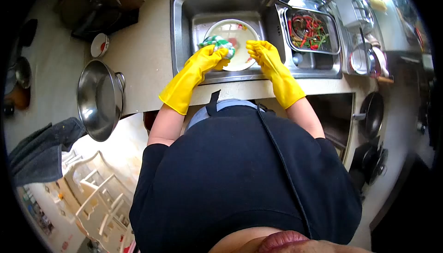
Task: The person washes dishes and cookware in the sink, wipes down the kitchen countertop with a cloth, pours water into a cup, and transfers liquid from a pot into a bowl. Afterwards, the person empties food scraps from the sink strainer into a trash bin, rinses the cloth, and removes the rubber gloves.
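Both of my hands wear long yellow rubber gloves over the front edge of a steel sink. My left hand is closed on a green and white checked cloth, which lies over the left side of a round white plate. Red floral marks show on the plate, which is in the left basin. At the plate's right rim is my right hand, its fingers bent together; whether they touch the rim or hold anything is hidden.
In the right basin stands a metal tray with red and green peppers or scraps. A dish rack with utensils is farther right. A steel wok rests at the counter's left edge, near a small bowl. Dark pans hang at the right.
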A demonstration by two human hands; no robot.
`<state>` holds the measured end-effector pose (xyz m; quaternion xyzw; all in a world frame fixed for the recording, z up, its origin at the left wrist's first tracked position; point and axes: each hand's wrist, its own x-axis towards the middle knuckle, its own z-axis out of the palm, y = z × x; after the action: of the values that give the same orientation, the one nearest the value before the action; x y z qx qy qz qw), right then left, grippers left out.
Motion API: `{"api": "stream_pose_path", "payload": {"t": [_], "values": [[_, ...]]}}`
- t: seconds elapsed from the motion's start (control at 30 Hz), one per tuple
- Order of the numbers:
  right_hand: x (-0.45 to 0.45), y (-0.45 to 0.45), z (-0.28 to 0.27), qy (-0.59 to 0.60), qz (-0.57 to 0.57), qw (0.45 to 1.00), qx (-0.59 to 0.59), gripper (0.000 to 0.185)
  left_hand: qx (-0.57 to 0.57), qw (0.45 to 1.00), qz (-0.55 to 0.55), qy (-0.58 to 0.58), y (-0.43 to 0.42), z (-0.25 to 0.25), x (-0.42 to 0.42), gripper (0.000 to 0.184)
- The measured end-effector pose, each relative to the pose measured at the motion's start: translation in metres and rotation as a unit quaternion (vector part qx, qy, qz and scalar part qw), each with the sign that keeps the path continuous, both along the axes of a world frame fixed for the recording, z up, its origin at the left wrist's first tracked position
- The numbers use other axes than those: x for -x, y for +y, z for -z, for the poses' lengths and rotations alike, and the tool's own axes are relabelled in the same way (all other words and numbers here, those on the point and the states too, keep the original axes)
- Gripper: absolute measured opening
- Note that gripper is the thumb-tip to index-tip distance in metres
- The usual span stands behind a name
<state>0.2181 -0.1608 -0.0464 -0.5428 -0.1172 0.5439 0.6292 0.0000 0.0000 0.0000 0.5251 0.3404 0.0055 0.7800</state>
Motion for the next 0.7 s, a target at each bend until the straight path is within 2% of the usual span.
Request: {"api": "stream_pose_path", "payload": {"t": [0.03, 0.07, 0.1, 0.17, 0.2, 0.23, 0.27, 0.3, 0.33, 0.37, 0.4, 0.43, 0.47, 0.5, 0.57, 0.6, 0.63, 0.67, 0.7], "values": [[-0.003, 0.007, -0.005, -0.006, -0.018, 0.999, -0.034, 0.051, -0.025, 0.999, 0.006, -0.02, -0.001, 0.0, -0.004, 0.041], [-0.002, 0.014, -0.007, -0.024, -0.028, 0.998, -0.051, 0.044, 0.03, 0.997, -0.021, -0.062, -0.005, 0.001, -0.006, 0.043], [-0.002, 0.009, -0.022, 0.072, -0.047, 0.993, -0.085, 0.044, 0.067, 0.992, 0.006, -0.107, -0.006, -0.009, -0.007, 0.045], [-0.018, 0.025, -0.001, 0.06, -0.142, 0.988, -0.01, 0.045, 0.118, 0.982, 0.002, -0.145, -0.013, -0.017, -0.016, 0.047], [-0.019, 0.031, -0.023, 0.232, -0.106, 0.967, 0.026, 0.04, 0.084, 0.992, 0.013, -0.097, -0.007, -0.004, -0.021, 0.049], [-0.036, 0.039, 0.025, -0.001, -0.176, 0.983, -0.048, 0.038, 0.04, 0.998, 0.017, -0.034, 0.001, 0.005, -0.027, 0.049], [-0.054, 0.046, 0.073, -0.246, -0.186, 0.947, -0.093, 0.036, 0.034, 0.998, -0.044, 0.017, 0.001, 0.022, -0.03, 0.046], [-0.05, 0.054, 0.057, 0.045, -0.076, 0.996, 0.004, 0.038, 0.028, 0.992, -0.103, 0.068, 0.0, 0.044, -0.033, 0.043], [-0.063, 0.06, 0.075, 0.006, -0.099, 0.995, 0.023, 0.036, 0.033, 0.991, -0.112, 0.072, 0.003, 0.071, -0.033, 0.043], [-0.071, 0.063, 0.076, 0.011, -0.107, 0.994, 0.027, 0.036, -0.17, 0.965, -0.074, 0.185, 0.008, 0.101, -0.033, 0.042], [-0.075, 0.064, 0.074, -0.272, -0.182, 0.94, 0.092, 0.043, -0.361, 0.886, -0.025, 0.289, 0.011, 0.117, -0.033, 0.042], [-0.08, 0.066, 0.072, -0.531, -0.243, 0.799, 0.144, 0.05, -0.354, 0.887, -0.025, 0.296, 0.01, 0.111, -0.034, 0.042], [-0.084, 0.069, 0.07, -0.559, -0.288, 0.77, 0.113, 0.061, -0.327, 0.901, -0.053, 0.28, 0.007, 0.105, -0.033, 0.046], [-0.085, 0.071, 0.072, -0.553, -0.296, 0.771, 0.113, 0.061, -0.3, 0.913, -0.082, 0.264, 0.003, 0.101, -0.033, 0.05], [-0.08, 0.077, 0.076, -0.658, -0.383, 0.649, 0.007, 0.059, -0.313, 0.907, -0.097, 0.264, -0.001, 0.105, -0.034, 0.049], [-0.068, 0.085, 0.069, -0.646, -0.443, 0.618, 0.064, 0.053, -0.331, 0.901, -0.112, 0.259, -0.003, 0.107, -0.035, 0.048], [-0.055, 0.09, 0.094, -0.641, -0.449, 0.62, 0.063, 0.053, -0.326, 0.901, -0.112, 0.265, -0.004, 0.11, -0.037, 0.048], [-0.04, 0.093, 0.139, -0.6, -0.471, 0.627, 0.157, 0.049, -0.289, 0.916, -0.132, 0.245, -0.003, 0.114, -0.04, 0.048], [-0.039, 0.095, 0.129, -0.591, -0.531, 0.585, 0.163, 0.046, -0.251, 0.929, -0.151, 0.225, -0.004, 0.117, -0.041, 0.047]]}}
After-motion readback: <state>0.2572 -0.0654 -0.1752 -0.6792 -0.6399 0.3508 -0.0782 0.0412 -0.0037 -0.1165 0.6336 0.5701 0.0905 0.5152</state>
